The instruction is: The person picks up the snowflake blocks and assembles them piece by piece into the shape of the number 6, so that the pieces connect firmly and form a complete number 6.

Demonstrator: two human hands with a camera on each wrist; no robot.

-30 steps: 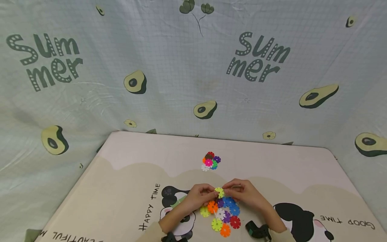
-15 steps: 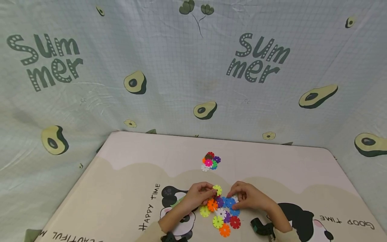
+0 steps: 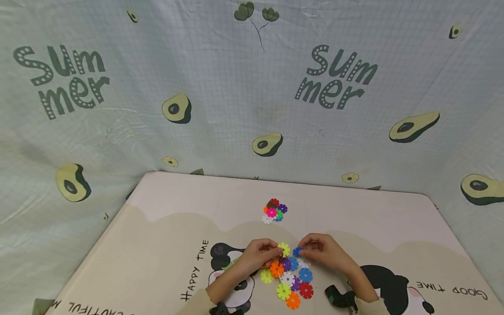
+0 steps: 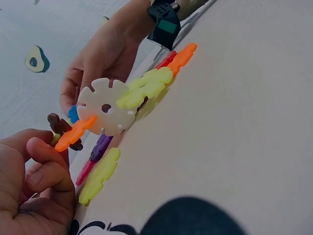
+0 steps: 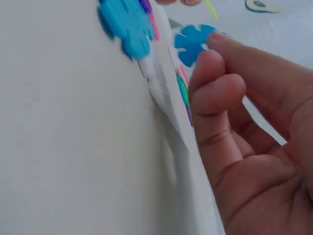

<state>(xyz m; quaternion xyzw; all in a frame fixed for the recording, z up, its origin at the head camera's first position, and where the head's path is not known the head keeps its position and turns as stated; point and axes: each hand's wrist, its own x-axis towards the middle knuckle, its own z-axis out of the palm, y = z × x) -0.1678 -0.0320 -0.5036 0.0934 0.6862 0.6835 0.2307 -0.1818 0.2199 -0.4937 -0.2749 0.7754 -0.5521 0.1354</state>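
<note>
My left hand [image 3: 257, 256] pinches a notched yellow snowflake disc [image 3: 284, 250] over the back of a loose pile. In the left wrist view a brown disc [image 4: 59, 125] and an orange disc [image 4: 76, 133] show right at its fingertips. Between thumb and forefinger, my right hand [image 3: 327, 253] pinches a blue snowflake disc [image 5: 190, 45], just right of the yellow one with a small gap between them. Below the hands lie more discs, among them an orange disc [image 3: 277, 268], a white disc [image 3: 287, 278] and a red disc [image 3: 306, 290]. My right fingers cover part of the blue disc.
A smaller cluster of coloured discs [image 3: 272, 211] lies farther back on the printed tabletop [image 3: 157, 245]. Behind the table hangs a pale avocado-print cloth [image 3: 220, 87]. A dark wrist device [image 3: 339, 297] is strapped at my right wrist.
My right hand has left the yellow disc, reached right to the blue discs in the pile, and come back up with one blue disc. My left hand has stayed nearly still with the yellow disc.
</note>
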